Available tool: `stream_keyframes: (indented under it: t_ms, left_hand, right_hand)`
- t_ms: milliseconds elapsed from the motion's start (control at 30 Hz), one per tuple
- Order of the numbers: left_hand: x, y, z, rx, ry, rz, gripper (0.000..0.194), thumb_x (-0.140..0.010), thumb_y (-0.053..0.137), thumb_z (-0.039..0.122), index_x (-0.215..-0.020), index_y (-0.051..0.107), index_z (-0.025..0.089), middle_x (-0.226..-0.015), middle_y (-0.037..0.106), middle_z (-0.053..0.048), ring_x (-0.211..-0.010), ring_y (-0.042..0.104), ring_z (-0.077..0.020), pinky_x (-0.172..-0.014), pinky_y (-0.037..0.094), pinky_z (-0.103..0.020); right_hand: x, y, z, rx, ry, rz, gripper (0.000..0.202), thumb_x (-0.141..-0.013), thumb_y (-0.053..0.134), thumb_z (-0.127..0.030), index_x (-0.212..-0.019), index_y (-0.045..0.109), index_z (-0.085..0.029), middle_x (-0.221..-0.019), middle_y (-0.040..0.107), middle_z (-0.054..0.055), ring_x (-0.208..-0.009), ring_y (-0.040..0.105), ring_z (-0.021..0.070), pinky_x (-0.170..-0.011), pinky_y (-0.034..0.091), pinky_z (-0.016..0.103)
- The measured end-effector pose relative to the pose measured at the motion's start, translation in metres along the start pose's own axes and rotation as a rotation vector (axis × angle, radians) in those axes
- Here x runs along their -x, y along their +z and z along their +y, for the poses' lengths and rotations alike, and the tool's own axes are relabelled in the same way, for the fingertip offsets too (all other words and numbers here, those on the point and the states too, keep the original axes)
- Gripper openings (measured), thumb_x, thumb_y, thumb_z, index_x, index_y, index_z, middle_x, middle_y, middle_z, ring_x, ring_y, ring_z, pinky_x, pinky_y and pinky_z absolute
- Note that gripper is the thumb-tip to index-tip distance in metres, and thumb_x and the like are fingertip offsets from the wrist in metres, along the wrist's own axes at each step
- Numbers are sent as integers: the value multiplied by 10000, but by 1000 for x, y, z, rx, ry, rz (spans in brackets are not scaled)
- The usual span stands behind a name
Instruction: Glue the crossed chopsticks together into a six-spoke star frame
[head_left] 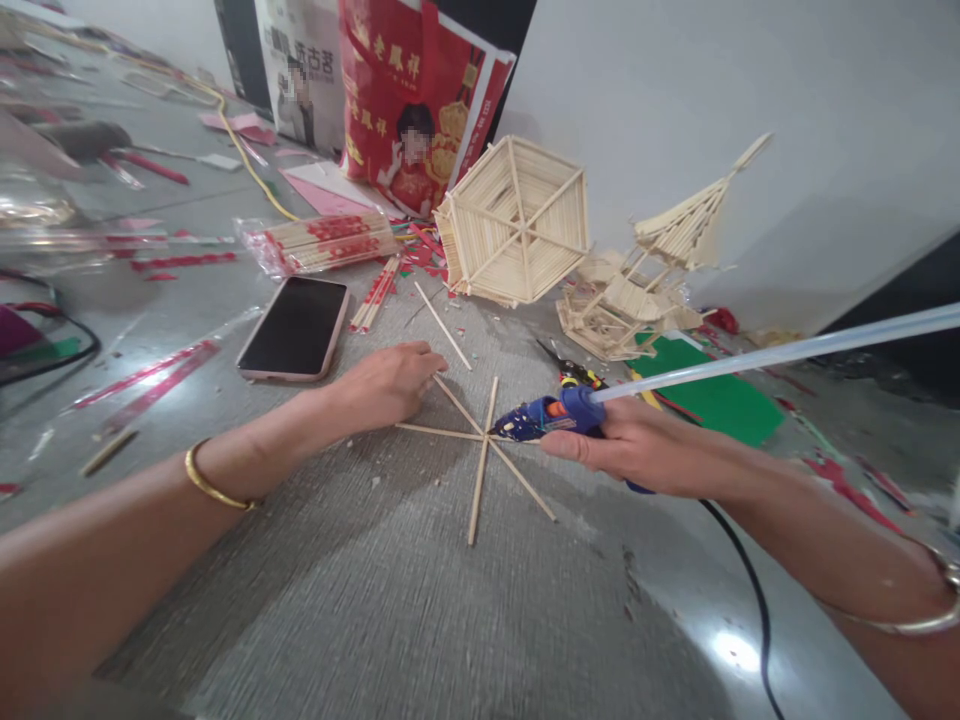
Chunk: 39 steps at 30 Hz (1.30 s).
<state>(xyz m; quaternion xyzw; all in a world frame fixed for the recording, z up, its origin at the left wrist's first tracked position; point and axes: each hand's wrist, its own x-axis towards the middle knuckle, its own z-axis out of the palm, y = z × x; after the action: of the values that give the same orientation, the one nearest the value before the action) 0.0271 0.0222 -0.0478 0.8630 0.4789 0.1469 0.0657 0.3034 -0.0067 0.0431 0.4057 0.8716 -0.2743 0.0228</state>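
Clamping right hand [637,445] fingers round a glue gun [532,417] at the stick star [484,441], centre floor. Can't tell if pinching its far-left tip with left hand [401,385] fingers. Can read 老鳳祥 on the far red bag [412,95], 古茗 on the white bag [300,90].

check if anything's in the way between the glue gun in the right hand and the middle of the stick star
Nothing visible: the glue gun in the right hand has its tip at the middle of the stick star. The left hand is out at one stick's outer end, clear of that spot.
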Motion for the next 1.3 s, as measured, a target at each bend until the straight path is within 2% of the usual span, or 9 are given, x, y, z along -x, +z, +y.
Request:
stream_keyframes:
  t_ms: [300, 733, 967, 1300]
  left_hand:
    - [2, 0, -3, 40, 30, 40, 322, -877, 364, 165, -1086, 609, 165, -1011, 622, -93, -904, 613, -190, -782, 466, -308]
    - [1, -1, -3, 47, 7, 29, 327, -874, 373, 162, -1101, 608, 177, -1035, 622, -91, -956, 609, -198, -822, 468, -313]
    - [-1, -1, -4, 38, 16, 17, 308, -880, 379, 168, -1080, 613, 168, -1041, 623, -97, -951, 615, -201, -816, 472, -314]
    - [-1, -2, -4, 33, 8, 11, 325, -875, 378, 167, -1105, 609, 156, -1046, 624, -105, -954, 617, -210, -816, 474, -326]
  right_hand:
    - [1, -3, -1, -38, -11, -2, 355, -904, 470, -531, -759, 468, -207, -693, 403, -40, -629, 368, 116, -575, 302, 259]
    - [1, -3, 0, -92, -38, -5, 338, -907, 475, -522, -782, 495, -209, -692, 410, -44, -620, 371, 114, -600, 316, 258]
    - [3, -3, -1, -59, 14, -4, 369, -894, 467, -554, -769, 504, -209, -703, 435, -33, -636, 386, 124, -593, 317, 264]
    - [4, -1, -1, -35, 5, -16, 408, -896, 430, -587, -911, 591, -213, -745, 473, -14, -687, 423, 147, -624, 354, 278]
